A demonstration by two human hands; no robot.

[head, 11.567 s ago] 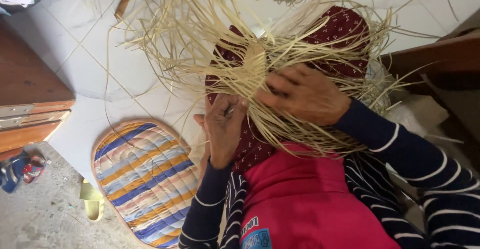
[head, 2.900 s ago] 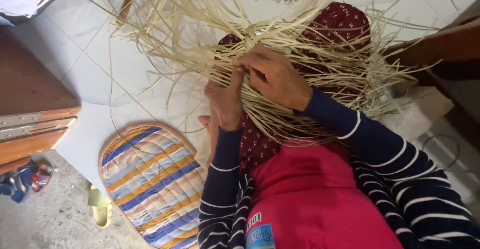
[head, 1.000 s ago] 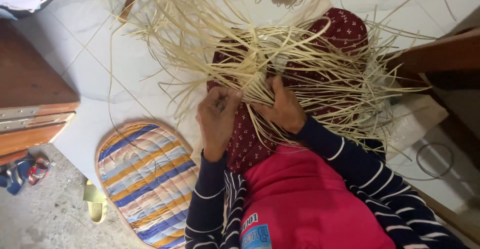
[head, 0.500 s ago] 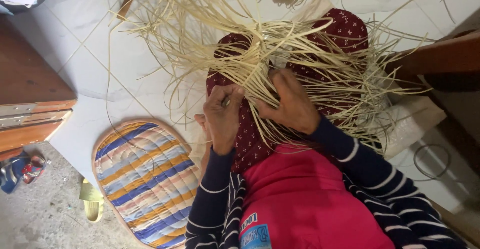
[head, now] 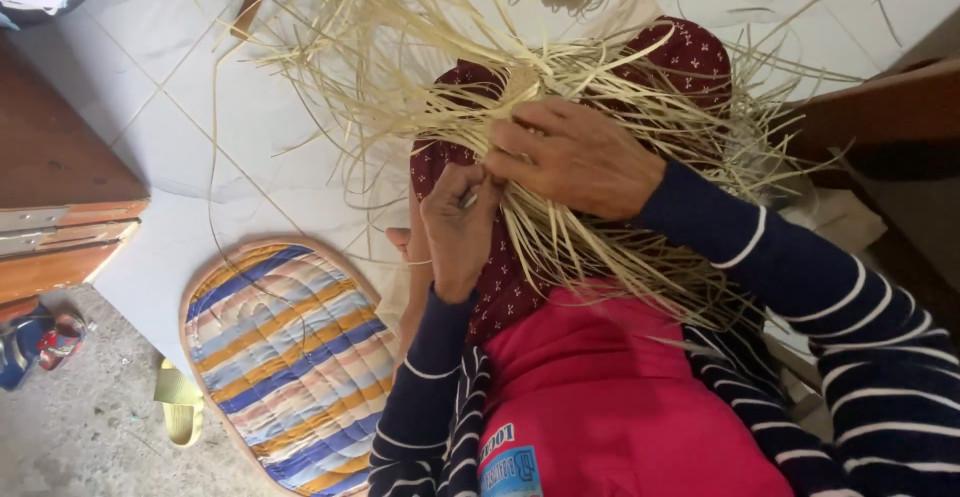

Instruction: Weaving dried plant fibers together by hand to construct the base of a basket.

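Left hand (head: pixel 458 227) pinches a few pale straw strips (head: pixel 560 87) (light, springy, probably brittle); right hand (head: pixel 575 157) lies curled over the woven centre, likely the firmest hold.

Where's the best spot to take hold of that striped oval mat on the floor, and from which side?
Probably the striped oval mat is best gripped at its upper rounded rim, from the bare white floor side. It lies flat, so the thin edge is the only part fingers can pinch, and the lower end runs out of view near the left hand sleeve.
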